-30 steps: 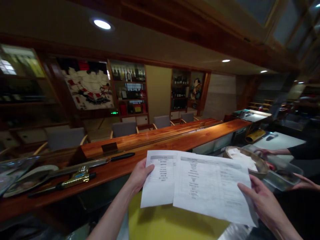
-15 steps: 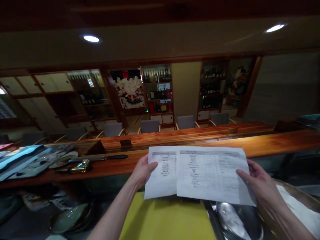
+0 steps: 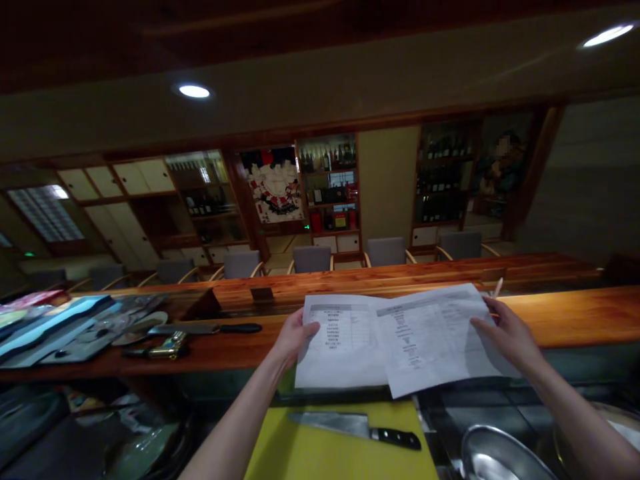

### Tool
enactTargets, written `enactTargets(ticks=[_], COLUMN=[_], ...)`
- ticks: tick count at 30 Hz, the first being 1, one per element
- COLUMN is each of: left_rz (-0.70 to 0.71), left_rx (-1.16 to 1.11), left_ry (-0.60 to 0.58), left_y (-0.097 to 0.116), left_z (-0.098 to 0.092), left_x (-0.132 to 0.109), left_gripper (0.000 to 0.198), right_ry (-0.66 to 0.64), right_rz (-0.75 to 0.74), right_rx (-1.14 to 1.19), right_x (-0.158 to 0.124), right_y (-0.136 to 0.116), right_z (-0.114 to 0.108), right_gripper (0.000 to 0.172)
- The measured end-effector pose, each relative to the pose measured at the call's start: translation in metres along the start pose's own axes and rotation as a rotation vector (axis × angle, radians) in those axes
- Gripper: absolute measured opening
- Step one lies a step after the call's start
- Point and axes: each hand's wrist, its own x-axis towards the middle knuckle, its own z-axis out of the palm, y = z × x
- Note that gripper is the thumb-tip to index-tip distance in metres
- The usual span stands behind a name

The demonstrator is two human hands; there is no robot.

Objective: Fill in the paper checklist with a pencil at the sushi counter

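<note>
Two printed sheets of paper are held up over the counter's near side, overlapping in the middle. My left hand (image 3: 295, 337) pinches the left sheet (image 3: 335, 367) at its left edge, thumb on the front. At the upper right edge of the right sheet (image 3: 430, 360), my right hand (image 3: 510, 333) grips the paper between thumb and fingers. The right sheet lies tilted over the left one. Below them a kitchen knife (image 3: 345, 424) with a black handle rests on a yellow cutting board (image 3: 310, 460).
A wooden counter (image 3: 575, 320) runs across in front, with grey chairs (image 3: 313, 260) behind it. On its left lie a long knife (image 3: 200, 329), a gold-coloured tool (image 3: 173, 347) and plastic-wrapped items. A metal bowl (image 3: 500, 460) sits lower right; green dishes (image 3: 143, 450) are lower left.
The right sheet has tilted and its right side has risen with my right hand, uncovering more of the left sheet. The knife on the cutting board has come into view.
</note>
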Motion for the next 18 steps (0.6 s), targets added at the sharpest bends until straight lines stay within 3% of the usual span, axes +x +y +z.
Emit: enactTargets(ticks=[7,14,18], left_rz=[0.053,0.111,0.121], left_rx=[0.132,0.23,0.255], left_ry=[0.045,0.13,0.13], left_y=[-0.027,-0.053,-0.063], left_z=[-0.016,-0.017,-0.015], left_x=[0.039,0.051,0.054], left_gripper=[0.034,0.038,0.037], right_ry=[0.041,0.088,0.145], right_rz=[-0.05,-0.067,-0.119], right_rx=[-0.44,-0.741,-0.843], right_x=[0.039,0.036,0.029], right_y=[0.027,0.047,0.031], right_z=[0.007,0.015,0.018], right_gripper=[0.064,0.055,0.057])
